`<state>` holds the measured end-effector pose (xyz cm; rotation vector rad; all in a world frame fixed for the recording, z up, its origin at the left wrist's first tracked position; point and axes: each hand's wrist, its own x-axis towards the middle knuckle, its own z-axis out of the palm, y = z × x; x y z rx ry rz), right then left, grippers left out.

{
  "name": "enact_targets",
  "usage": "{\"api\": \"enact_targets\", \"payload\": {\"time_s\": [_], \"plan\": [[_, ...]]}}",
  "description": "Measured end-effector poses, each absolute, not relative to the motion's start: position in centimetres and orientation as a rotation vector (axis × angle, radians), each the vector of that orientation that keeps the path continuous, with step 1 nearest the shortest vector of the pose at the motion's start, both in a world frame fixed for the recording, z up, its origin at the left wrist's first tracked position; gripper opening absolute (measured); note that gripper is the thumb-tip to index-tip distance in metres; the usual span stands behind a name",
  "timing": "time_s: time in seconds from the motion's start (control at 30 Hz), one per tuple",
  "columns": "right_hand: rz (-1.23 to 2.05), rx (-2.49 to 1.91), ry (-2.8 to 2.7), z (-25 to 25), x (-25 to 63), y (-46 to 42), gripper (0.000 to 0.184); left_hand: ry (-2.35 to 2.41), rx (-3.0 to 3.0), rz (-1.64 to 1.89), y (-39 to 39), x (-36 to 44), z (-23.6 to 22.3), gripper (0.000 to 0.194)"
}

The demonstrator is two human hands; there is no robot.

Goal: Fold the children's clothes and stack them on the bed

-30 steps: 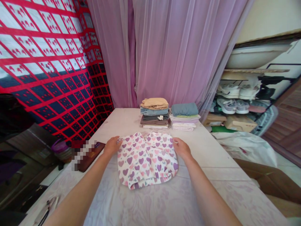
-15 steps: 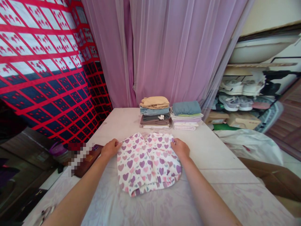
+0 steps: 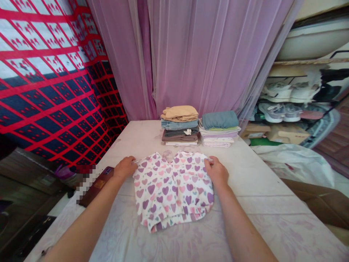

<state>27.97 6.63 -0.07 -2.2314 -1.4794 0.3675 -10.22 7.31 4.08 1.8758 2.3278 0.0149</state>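
White shorts (image 3: 174,189) printed with purple and pink hearts lie spread on the table, with the gathered waistband towards me and the two leg ends at the far side. My left hand (image 3: 125,167) pinches the far left corner of the cloth between thumb and fingers. At the far right corner, my right hand (image 3: 217,171) grips the edge with its thumb and bent fingers. The fabric lies mostly flat, with a few creases along the middle and the waistband.
Beyond the shorts stand a stack of folded trousers (image 3: 180,125) and a second stack of folded clothes (image 3: 219,128). A brown phone-like case (image 3: 95,187) lies at the table's left edge. Shoes (image 3: 283,112) fill a rack on the right, and a purple curtain (image 3: 201,54) hangs behind.
Both hands have moved slightly apart, the right one further right, and the shorts' far edge is stretched wider. The camera view has shifted slightly.
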Motion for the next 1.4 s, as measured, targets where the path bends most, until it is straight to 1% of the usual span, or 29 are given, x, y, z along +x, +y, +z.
{"api": "enact_targets", "payload": {"time_s": [0.07,0.17,0.23,0.3,0.4,0.5,0.57,0.67,0.7,0.73,0.83,0.87,0.97,1.07,1.13,1.23,1.3,1.4], "plan": [[0.400,-2.246,-1.482,0.1,28.3,7.5,0.050,2.251,1.987,0.079,8.0,-8.8,4.1,0.040],[0.437,-2.282,-1.523,0.3,28.8,8.9,0.050,2.099,2.170,0.160,9.0,-6.5,3.8,0.041],[0.487,-2.303,-1.560,0.4,29.2,9.8,0.048,2.066,2.224,0.157,9.5,-5.6,3.3,0.034],[0.527,-2.332,-1.572,0.4,29.4,10.3,0.041,2.111,2.209,0.124,9.9,-5.3,2.8,0.025],[0.493,-2.357,-1.541,0.1,29.5,10.2,0.032,2.223,2.162,0.102,10.1,-5.7,2.2,0.024],[0.417,-2.317,-1.510,-0.2,29.1,9.6,0.033,2.294,2.148,0.084,10.0,-5.8,2.0,0.024],[0.383,-2.292,-1.494,-0.3,28.8,9.3,0.038,2.281,2.153,0.126,10.1,-5.3,2.1,0.030],[0.359,-2.260,-1.486,-0.4,28.6,9.0,0.043,2.190,2.154,0.211,10.5,-4.2,2.2,0.051],[0.355,-2.253,-1.491,-0.5,28.6,9.0,0.043,2.170,2.148,0.198,10.7,-3.9,2.3,0.054],[0.348,-2.253,-1.496,-0.6,28.7,9.0,0.041,2.160,2.143,0.163,10.9,-3.6,2.3,0.052],[0.315,-2.272,-1.483,-0.9,28.7,9.0,0.035,2.186,2.121,0.065,11.5,-3.6,2.5,0.033],[0.304,-2.273,-1.468,-1.0,28.6,8.9,0.033,2.201,2.115,0.062,11.7,-3.7,2.5,0.030],[0.298,-2.239,-1.425,-1.2,28.5,8.8,0.032,2.259,2.099,0.101,11.6,-4.2,2.5,0.029],[0.321,-2.192,-1.416,-1.2,28.4,8.7,0.032,2.286,2.131,0.178,10.8,-3.7,2.3,0.036],[0.326,-2.181,-1.437,-1.2,28.3,8.6,0.034,2.211,2.245,0.279,9.7,-2.5,1.9,0.042],[0.305,-2.195,-1.479,-1.1,28.4,8.7,0.035,1.859,2.479,0.369,7.5,0.1,0.7,0.042],[0.301,-2.202,-1.496,-1.2,28.5,8.7,0.034,1.627,2.545,0.306,6.0,1.7,-0.2,0.046],[0.316,-2.221,-1.504,-1.3,28.5,8.7,0.031,1.539,2.524,0.184,4.7,3.1,-1.3,0.056]]}}
